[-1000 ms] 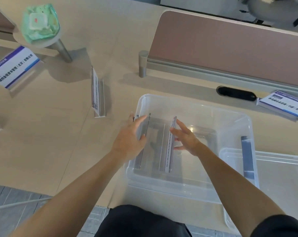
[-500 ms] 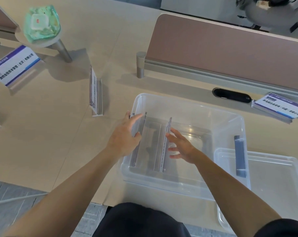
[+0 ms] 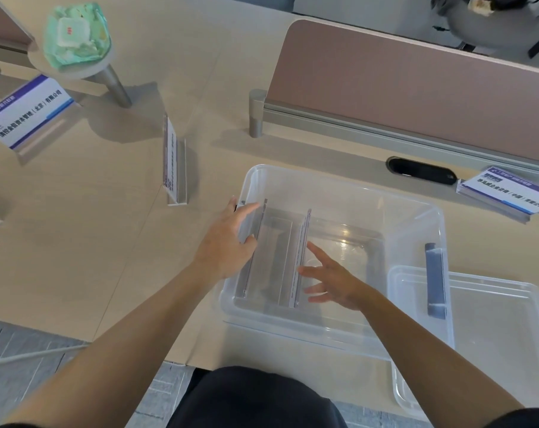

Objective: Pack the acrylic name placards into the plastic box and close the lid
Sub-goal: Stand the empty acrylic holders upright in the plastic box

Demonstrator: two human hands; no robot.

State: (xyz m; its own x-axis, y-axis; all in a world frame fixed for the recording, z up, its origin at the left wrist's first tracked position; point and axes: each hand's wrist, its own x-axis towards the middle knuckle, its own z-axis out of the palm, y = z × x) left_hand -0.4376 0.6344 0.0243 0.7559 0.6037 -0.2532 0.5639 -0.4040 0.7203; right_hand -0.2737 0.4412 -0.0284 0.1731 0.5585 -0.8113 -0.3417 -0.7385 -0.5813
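Both hands reach into a clear, rectangular plastic box (image 3: 339, 193) on the beige table (image 3: 107, 242). The left hand (image 3: 228, 242) curls its fingers over the top edge of a clear acrylic placard (image 3: 256, 242) standing against the box's left wall. The right hand (image 3: 333, 282) is wide, fingers spread, just beside a second clear placard (image 3: 299, 257) standing mid-box. The box's clear lid (image 3: 478, 335) lies to its right. Farther off, three white-and-blue labelled placards stand on the table: one edge-on (image 3: 174, 162), one far left (image 3: 27, 112), one far right (image 3: 506, 193).
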